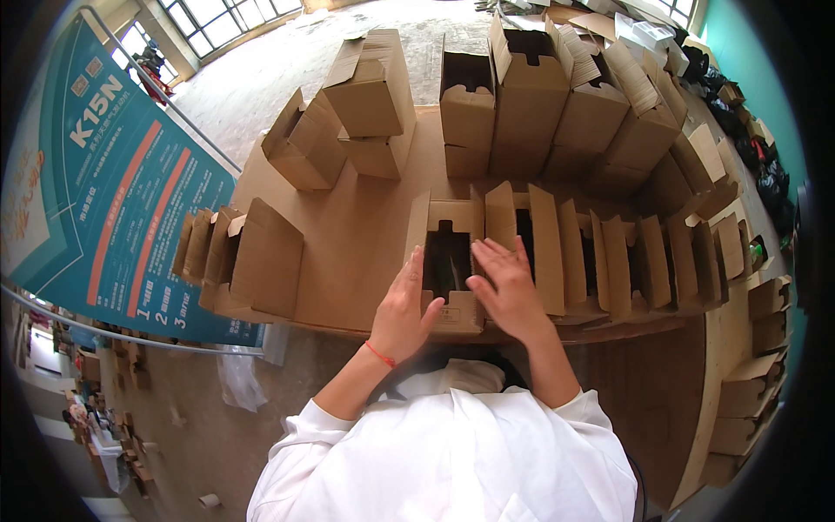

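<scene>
In front of me an open cardboard box stands near the table's front edge, its side flaps raised. Something dark and slightly greenish shows inside; I cannot make out what. At the box's left side is my left hand, fingers stretched out flat and thumb apart, with a red string on the wrist. My right hand lies along the right side, its fingers extended over the edge between this box and its neighbour, a taller-flapped cardboard box. Neither hand is wrapped round anything. Whether the palms press on the cardboard is hard to tell.
Several open boxes line the table's front right. More boxes stand at the back, with stacked ones at back left. An open box is at front left, beside a teal banner on a metal frame.
</scene>
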### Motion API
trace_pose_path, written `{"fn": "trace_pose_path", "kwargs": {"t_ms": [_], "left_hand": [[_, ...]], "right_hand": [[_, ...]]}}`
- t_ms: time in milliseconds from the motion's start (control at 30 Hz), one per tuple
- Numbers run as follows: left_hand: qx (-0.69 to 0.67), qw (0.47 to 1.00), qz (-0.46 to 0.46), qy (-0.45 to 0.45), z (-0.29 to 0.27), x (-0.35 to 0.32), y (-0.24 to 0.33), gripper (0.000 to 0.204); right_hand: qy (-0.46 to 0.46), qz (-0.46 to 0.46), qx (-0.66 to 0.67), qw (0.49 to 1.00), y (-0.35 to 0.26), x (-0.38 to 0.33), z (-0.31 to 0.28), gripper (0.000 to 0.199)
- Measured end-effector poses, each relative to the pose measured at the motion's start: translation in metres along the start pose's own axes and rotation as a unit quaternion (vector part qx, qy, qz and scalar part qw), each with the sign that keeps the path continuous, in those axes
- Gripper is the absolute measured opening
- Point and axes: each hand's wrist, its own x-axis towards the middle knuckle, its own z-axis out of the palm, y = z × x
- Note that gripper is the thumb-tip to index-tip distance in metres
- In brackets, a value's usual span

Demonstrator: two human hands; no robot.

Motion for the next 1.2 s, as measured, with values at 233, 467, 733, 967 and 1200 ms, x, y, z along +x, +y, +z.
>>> {"fn": "trace_pose_path", "kwargs": {"t_ms": [233,467,733,967,1200], "left_hand": [[0.220,0.964,0.066,-0.132,0.024,-0.011,-0.018,0.053],[-0.228,0.959,-0.166,-0.026,0.025,-0.009,-0.083,0.066],[-0.483,0.825,-0.291,-0.049,0.052,-0.015,-0.057,0.074],[-0.466,0.842,-0.271,-0.009,0.047,-0.014,-0.061,0.061],[0.146,0.910,-0.251,0.297,-0.065,-0.050,-0.123,0.064]], "right_hand": [[-0.134,-0.010,-0.181,0.974,0.014,-0.013,0.017,0.052],[-0.142,0.009,-0.173,0.975,0.019,-0.023,0.026,0.055],[-0.120,0.010,-0.137,0.983,0.011,-0.016,0.016,0.055],[-0.141,-0.088,-0.109,0.980,-0.007,-0.001,0.045,0.056],[-0.163,-0.101,-0.107,0.976,-0.001,0.002,0.051,0.056]]}}
